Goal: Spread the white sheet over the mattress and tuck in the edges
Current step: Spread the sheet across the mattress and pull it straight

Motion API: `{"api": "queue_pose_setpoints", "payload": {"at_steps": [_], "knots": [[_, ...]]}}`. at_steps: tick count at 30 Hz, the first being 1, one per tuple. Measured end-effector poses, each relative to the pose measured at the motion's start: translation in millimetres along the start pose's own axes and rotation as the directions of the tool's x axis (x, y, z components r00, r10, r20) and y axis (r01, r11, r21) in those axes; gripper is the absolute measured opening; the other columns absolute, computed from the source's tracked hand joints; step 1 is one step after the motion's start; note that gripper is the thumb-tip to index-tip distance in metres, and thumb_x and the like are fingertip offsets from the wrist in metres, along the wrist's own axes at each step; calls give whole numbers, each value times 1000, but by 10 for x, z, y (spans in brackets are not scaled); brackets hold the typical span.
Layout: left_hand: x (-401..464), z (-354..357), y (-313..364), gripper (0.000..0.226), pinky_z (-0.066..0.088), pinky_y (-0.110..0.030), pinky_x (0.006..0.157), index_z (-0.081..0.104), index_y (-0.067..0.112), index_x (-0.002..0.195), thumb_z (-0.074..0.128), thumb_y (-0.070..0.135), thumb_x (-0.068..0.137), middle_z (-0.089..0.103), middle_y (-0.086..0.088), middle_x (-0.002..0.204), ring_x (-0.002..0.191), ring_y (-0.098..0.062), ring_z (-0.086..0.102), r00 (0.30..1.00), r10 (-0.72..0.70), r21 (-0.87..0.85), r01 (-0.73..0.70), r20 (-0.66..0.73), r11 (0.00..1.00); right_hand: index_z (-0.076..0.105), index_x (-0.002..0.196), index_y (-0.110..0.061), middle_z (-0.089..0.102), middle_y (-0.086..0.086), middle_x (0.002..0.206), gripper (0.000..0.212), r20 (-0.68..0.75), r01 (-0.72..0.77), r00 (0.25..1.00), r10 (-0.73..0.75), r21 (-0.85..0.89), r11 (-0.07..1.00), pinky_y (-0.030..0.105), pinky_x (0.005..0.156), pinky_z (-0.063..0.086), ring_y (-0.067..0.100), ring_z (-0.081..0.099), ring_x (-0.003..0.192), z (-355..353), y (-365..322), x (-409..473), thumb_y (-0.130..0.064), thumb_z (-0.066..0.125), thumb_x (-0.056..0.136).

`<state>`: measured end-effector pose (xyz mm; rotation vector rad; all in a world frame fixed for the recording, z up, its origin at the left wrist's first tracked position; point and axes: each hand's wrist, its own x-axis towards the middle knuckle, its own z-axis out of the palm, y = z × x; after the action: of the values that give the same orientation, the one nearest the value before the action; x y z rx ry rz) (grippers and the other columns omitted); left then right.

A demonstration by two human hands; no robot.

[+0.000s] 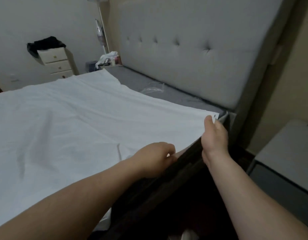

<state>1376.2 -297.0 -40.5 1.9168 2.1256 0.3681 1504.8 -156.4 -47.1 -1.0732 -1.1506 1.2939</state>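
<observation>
Sheet [77,115] covers most of the mattress [143,82], short of the tufted headboard [193,54]. Right hand [214,137] pinches its corner by thumb and fingers, seemingly to draw it headward; left hand [155,158] curls over the side edge, likely tucking.

both hands [184,144] pinching (fingers curled), forearms outstretched

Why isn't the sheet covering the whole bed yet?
The sheet is only partly spread. A strip of grey mattress by the headboard is bare, and the right hand pinches its corner.
</observation>
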Motion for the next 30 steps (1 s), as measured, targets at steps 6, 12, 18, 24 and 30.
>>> {"api": "queue_pose_setpoints", "payload": {"at_steps": [6,12,18,24,30], "knots": [[134,222,401,25,50,-40,82,64,17,100,51,38,104,65,-2,102,94,-23,60,1000,15,2,-15,-5,1000,62,85,-3,65,2,80,45,-3,71,997,-73,-214,974,34,71,46,20,61,75,-562,70,150,-44,49,99],[56,350,462,20,54,-32,87,68,23,110,55,36,103,76,3,104,90,-9,71,981,-28,-95,47,191,994,70,83,-8,71,8,71,63,280,14,775,567,-904,427,30,62,48,24,64,61,-874,445,141,-62,42,100],[-330,285,-135,38,50,-41,97,57,28,132,52,45,99,60,0,132,123,-26,55,957,-283,292,252,69,923,71,84,-10,75,6,84,53,462,281,874,150,-732,621,38,77,53,31,68,85,-276,336,112,-53,43,100],[-944,355,-750,67,52,-48,92,46,19,135,63,63,86,39,-4,138,122,-33,48,772,-632,317,615,-59,722,56,79,-17,61,-1,76,51,768,612,467,438,-638,467,37,70,46,23,61,77,249,716,-493,-67,58,89],[-1329,425,-1005,11,54,-42,75,56,20,101,47,26,98,59,-4,98,88,-29,58,764,-631,325,636,-137,699,52,120,-20,59,6,124,49,745,668,632,215,-664,337,43,85,51,31,60,115,629,990,-745,-54,68,88]]}}
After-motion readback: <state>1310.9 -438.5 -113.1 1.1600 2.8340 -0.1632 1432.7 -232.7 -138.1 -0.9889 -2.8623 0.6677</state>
